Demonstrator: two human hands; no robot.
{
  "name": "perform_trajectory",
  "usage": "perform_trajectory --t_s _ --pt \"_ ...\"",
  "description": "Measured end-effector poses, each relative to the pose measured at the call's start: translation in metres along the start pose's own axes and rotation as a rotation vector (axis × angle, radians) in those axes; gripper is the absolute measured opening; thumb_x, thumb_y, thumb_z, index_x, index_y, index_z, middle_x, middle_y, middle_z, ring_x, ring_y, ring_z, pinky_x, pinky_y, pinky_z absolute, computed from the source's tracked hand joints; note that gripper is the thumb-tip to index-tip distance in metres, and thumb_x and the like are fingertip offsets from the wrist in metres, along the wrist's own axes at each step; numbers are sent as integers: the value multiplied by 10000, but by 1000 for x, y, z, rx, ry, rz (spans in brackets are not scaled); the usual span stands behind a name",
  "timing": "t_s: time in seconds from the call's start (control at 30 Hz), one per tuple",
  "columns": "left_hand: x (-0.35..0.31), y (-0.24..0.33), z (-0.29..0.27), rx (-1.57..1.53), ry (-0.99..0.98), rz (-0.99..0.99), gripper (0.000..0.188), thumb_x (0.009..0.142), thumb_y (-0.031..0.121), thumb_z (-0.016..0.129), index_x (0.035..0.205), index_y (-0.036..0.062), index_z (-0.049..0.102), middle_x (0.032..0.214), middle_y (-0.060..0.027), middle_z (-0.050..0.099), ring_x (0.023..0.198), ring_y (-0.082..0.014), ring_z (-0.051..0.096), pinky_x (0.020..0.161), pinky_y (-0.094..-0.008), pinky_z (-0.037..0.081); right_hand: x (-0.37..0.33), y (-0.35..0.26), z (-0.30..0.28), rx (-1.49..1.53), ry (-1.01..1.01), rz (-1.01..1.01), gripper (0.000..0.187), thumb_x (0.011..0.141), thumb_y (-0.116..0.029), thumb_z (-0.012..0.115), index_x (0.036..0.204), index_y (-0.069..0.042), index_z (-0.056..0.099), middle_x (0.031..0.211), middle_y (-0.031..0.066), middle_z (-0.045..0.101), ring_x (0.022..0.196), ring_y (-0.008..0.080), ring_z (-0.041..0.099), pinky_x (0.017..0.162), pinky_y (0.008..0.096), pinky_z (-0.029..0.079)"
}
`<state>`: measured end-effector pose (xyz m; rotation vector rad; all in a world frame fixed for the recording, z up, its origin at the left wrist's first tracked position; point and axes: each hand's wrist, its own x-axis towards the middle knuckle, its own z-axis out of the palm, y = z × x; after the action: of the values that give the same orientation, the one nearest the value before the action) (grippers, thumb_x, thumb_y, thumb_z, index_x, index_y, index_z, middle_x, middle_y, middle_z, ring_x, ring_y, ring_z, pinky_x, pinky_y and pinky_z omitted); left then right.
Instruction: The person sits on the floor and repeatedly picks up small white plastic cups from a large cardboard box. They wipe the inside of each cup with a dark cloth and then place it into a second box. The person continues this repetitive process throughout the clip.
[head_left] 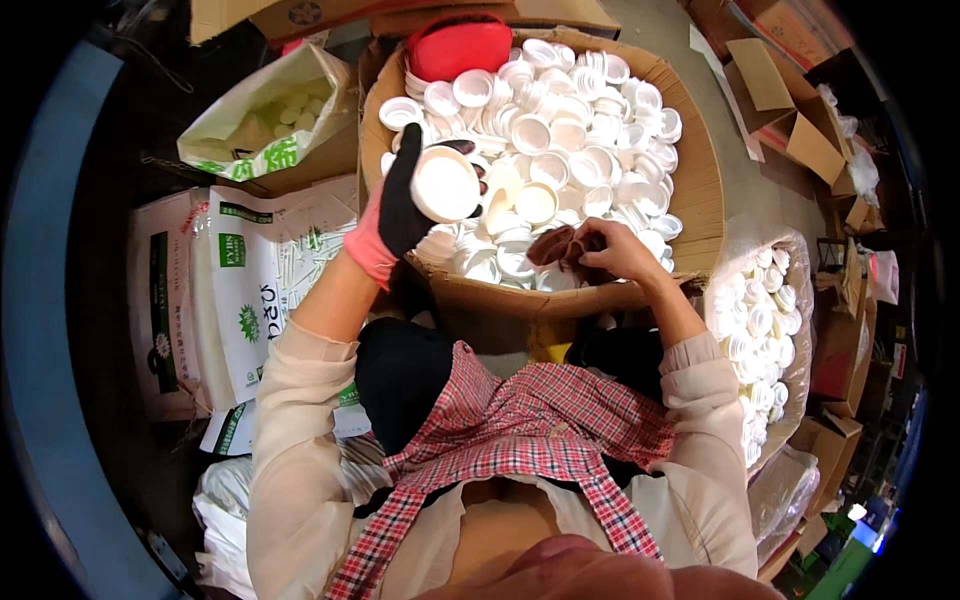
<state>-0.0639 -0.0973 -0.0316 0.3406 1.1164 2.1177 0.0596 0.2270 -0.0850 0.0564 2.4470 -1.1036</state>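
My left hand (405,205), in a black glove with a pink cuff, is closed around a round white plastic lid (446,186). It holds the lid above the left side of a big cardboard box (510,295). Many loose white lids (590,165) fill that box nearly to its rim. Bare and bent at the fingers, my right hand (622,252) pinches a crumpled brown cloth (563,248) over the box's near right part. A red pouch (461,50) lies on the lids at the far left corner.
To the right stands a clear-lined box of more white lids (760,325). Printed white and green sacks (235,290) lie at the left, below an open bag (270,120) with pale pieces inside. Open cardboard cartons (790,110) stand at the far right.
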Motion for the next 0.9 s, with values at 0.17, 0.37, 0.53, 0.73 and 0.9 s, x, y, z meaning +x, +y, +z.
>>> perform_trajectory --t_s 0.17,0.37,0.53,0.73,0.9 --pt "15 -35 57 -4 26 4 545 1020 430 314 1268 -40 435 1026 -128 637 930 -206 646 843 -336 539 -61 -44 -31 902 -23 -267 554 773 -40 695 1291 -9 502 1206 77 588 1152 195 541 980 333 422" --pt "32 -97 110 -39 -58 -86 492 995 503 349 1041 55 545 917 -46 582 832 -150 575 712 -297 494 -60 -73 5 376 375 -763 313 760 -26 704 1066 -36 634 1068 86 608 1030 224 581 870 327 465" --pt "42 -106 108 -339 -214 -146 520 982 515 351 1122 45 524 1000 -98 604 922 -201 605 772 -372 508 -70 -49 1 -76 427 -760 277 694 78 696 942 -29 635 1058 87 617 1040 273 577 872 347 458" --pt "61 -152 81 -145 -277 -37 359 939 388 479 1106 74 525 987 -85 593 904 -169 592 721 -296 502 -68 -65 4 -30 667 -902 403 723 37 666 1106 -81 624 1162 97 607 1026 290 556 907 377 434" --pt "43 -131 126 226 -29 110 223 961 233 494 1076 43 512 924 -34 576 818 -134 561 710 -272 468 -51 -51 3 -103 938 -680 360 786 0 596 1138 -77 604 1141 105 612 1005 316 541 913 395 440"
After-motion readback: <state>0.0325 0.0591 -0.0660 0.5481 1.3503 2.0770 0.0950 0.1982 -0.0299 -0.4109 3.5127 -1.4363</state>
